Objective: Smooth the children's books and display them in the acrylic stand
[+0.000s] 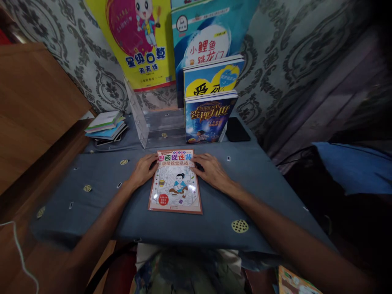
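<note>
A thin picture book (pixel 175 183) with a reddish-brown border and a drawing of a seated figure in blue lies face up on the cloth-covered table (pixel 128 212). At its upper left edge is my left hand (pixel 143 169), with fingertips and thumb closed on the side of the cover. Across from it, my right hand (pixel 211 169) grips the upper right edge in the same way. The parts of the fingers under the cover are hidden.
Behind the book stands a clear acrylic rack (pixel 139 118) holding several upright books, a dark blue one (pixel 208 118) in front. Stacked books (pixel 107 124) lie at the back left. A black flat device (pixel 237 130) rests at the back right. A white cable (pixel 20 253) hangs lower left.
</note>
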Tool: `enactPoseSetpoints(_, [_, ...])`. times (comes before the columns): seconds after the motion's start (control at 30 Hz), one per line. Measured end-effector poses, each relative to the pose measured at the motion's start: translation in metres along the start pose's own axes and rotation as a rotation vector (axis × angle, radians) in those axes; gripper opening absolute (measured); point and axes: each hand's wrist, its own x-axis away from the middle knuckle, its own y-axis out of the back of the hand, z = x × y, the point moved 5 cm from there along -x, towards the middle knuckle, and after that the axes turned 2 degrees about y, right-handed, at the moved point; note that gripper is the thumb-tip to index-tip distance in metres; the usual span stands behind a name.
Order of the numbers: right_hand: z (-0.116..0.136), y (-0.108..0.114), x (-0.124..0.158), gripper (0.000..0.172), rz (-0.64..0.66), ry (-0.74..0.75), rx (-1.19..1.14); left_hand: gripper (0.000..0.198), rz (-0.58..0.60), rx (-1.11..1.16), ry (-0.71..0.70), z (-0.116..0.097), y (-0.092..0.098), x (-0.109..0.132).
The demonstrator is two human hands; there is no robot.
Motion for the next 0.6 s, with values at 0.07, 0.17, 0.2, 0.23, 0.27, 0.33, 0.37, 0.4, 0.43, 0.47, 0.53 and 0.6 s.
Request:
enactPoseSetpoints(0.07, [0.0003,0.0000,-0.0001,0.028,0.003,0.010,0.008,0.032,0.002,-0.004,0.003,0.0010,-0.0005,-0.0002])
enactPoseSetpoints(0.17, [0.0013,0.0011,-0.0001,0.028,0.000,0.022,0.018,0.032,0.001,-0.012,0.002,0.0032,-0.0018,0.0001])
enactPoseSetpoints(0.2, [0.0016,0.0016,-0.0001,0.027,-0.002,0.022,0.020,0.032,-0.003,-0.013,0.001,0.0039,-0.0021,0.0003])
enactPoseSetpoints(0.23, [0.0020,0.0019,-0.0001,0.027,-0.001,0.021,0.022,0.032,-0.008,-0.013,0.000,0.0045,-0.0022,0.0006])
enactPoseSetpoints(0.27, [0.0025,0.0021,-0.0001,0.026,0.002,0.018,0.025,0.032,-0.013,-0.011,-0.001,0.0049,-0.0023,0.0008])
enactPoseSetpoints(0.33, [0.0033,0.0025,0.0002,0.027,0.011,0.010,0.029,0.033,-0.018,-0.005,-0.006,0.0050,-0.0022,0.0011])
enactPoseSetpoints(0.37, [0.0037,0.0028,0.0003,0.027,0.014,0.007,0.029,0.033,-0.018,-0.002,-0.009,0.0047,-0.0022,0.0011])
enactPoseSetpoints(0.4, [0.0042,0.0032,0.0004,0.027,0.015,0.006,0.025,0.033,-0.017,0.000,-0.012,0.0044,-0.0021,0.0010])
enactPoseSetpoints(0.43, [0.0048,0.0038,0.0005,0.027,0.014,0.007,0.018,0.033,-0.015,0.001,-0.014,0.0040,-0.0021,0.0009])
enactPoseSetpoints(0.47, [0.0052,0.0043,0.0006,0.027,0.012,0.009,0.008,0.033,-0.013,-0.002,-0.013,0.0038,-0.0020,0.0007])
enactPoseSetpoints(0.53, [0.0058,0.0051,0.0006,0.027,0.011,0.009,-0.008,0.032,-0.012,-0.013,-0.010,0.0035,-0.0017,0.0005])
enactPoseSetpoints(0.6, [0.0059,0.0055,0.0004,0.027,0.014,0.008,-0.010,0.033,-0.009,-0.024,-0.010,0.0034,-0.0015,0.0005])
